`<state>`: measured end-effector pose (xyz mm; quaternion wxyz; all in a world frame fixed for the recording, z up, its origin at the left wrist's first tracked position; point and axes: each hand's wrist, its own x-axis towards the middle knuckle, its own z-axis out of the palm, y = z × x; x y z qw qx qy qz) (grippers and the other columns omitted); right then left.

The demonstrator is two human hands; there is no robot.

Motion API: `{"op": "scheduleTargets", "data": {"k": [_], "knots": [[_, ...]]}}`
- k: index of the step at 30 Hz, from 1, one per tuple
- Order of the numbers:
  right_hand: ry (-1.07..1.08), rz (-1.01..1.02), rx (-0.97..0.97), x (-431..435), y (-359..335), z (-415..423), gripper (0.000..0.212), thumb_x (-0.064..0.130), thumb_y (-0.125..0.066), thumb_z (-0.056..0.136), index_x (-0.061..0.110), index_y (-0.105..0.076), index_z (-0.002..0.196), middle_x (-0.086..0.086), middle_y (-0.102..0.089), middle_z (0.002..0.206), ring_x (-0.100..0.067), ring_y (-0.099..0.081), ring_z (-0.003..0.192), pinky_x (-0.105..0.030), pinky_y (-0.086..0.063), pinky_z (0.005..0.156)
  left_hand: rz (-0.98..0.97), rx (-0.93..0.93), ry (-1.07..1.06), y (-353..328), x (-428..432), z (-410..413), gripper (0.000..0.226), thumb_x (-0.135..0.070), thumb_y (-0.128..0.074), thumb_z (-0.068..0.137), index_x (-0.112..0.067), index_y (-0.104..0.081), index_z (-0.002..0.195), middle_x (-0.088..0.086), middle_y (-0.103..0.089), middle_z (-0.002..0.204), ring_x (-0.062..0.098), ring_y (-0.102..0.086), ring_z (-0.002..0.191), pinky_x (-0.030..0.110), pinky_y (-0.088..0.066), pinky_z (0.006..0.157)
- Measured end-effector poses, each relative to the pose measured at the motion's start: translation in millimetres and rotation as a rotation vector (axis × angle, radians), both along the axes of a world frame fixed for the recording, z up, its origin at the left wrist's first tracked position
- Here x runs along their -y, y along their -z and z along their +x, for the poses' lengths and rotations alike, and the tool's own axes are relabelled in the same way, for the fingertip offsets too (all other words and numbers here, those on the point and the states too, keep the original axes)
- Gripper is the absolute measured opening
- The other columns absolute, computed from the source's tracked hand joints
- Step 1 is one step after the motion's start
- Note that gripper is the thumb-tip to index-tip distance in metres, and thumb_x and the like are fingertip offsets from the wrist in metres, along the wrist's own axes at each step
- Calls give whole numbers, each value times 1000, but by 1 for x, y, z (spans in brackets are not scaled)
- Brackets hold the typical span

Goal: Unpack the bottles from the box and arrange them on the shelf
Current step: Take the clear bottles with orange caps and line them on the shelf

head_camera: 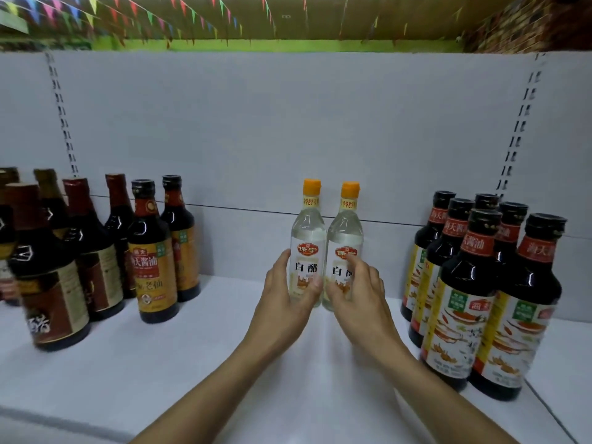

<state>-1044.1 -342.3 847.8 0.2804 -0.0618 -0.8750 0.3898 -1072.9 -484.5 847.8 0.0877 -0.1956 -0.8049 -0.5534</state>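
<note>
Head view: two clear bottles with orange caps stand upright side by side on the white shelf (192,363), close to its grey back panel (288,123); whether they touch each other is hard to tell. The left grip (285,290) is wrapped round the lower body of the left clear bottle (307,232), thumb across its label. The right grip (358,290) holds the right clear bottle (346,229) the same way, fingers curled over its label.

Bare shelf lies open on both sides of the pair and in front of it, down to the front edge under the forearms. A cluster of dark sauce bottles (150,251) stands well apart on the left, and a tighter group of dark soy bottles (464,283) on the right, somewhat nearer the right grip. Slotted uprights run up the back panel, and coloured bunting (192,14) hangs above.
</note>
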Motion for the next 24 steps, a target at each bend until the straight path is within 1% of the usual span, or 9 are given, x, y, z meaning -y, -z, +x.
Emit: {"op": "scheduleTargets", "data": {"k": [1,2,5,7,9,12,16,19,24], "knots": [[-23,0,-17,3,-2,1,61,38,-56,101,29,-28,154,4,-34,153,-14,-34,142,-30,-39,106,2,-4,-1,-1,2,4,75,-56,-56,95,-41,-16,157,-13,-31,158,-19,-42,104,4,-33,86],[-45,-2,-29,8,-4,3,60,39,-55,101,29,-28,154,4,-34,153,-14,-34,142,-32,-40,108,1,-10,-4,-1,5,8,76,-57,-56,95,-41,-15,157,-14,-30,159,-21,-41,107,4,-33,90],[-97,-4,-44,20,-10,10,54,34,-53,103,29,-31,152,5,-37,153,-14,-37,142,-36,-40,112,-11,-39,-17,-2,17,17,82,-65,-53,90,-42,-13,158,-13,-24,165,-1,-34,141,23,-32,109],[-153,3,-58,31,-12,14,52,30,-54,103,30,-34,151,9,-39,152,-11,-37,143,-41,-39,117,-7,-53,-35,-3,29,24,83,-66,-53,90,-43,-13,158,-13,-22,167,6,-28,150,33,-33,119],[-204,12,-72,43,-12,19,53,29,-56,102,30,-37,151,12,-41,150,-7,-38,142,-38,-38,117,-3,-67,-59,-2,44,31,82,-66,-53,89,-44,-14,158,-12,-23,167,7,-28,151,38,-34,121],[-275,27,-76,64,-11,27,54,34,-57,101,29,-37,151,13,-43,150,-4,-40,139,-29,-38,113,4,-80,-119,0,72,43,79,-68,-53,88,-48,-17,155,-14,-26,165,5,-30,149,38,-36,120],[-358,14,-66,106,-9,33,56,39,-58,100,30,-38,151,12,-46,149,-2,-44,135,-30,-39,113,15,-68,-225,9,122,65,77,-69,-53,87,-50,-17,153,-17,-30,162,2,-34,146,39,-38,119],[-445,-12,-42,145,-7,42,56,41,-58,100,31,-37,151,15,-45,151,-1,-44,134,-25,-37,109,27,-66,-320,15,167,90,72,-59,-57,92,-48,-20,153,-23,-34,153,-3,-39,137,35,-39,117],[-614,-65,-11,213,0,66,52,40,-60,100,35,-40,148,21,-47,143,5,-44,129,-24,-38,109,112,-35,-478,25,240,138,70,-49,-61,94,-44,-25,154,-19,-39,154,-1,-39,138,36,-40,116]]}}
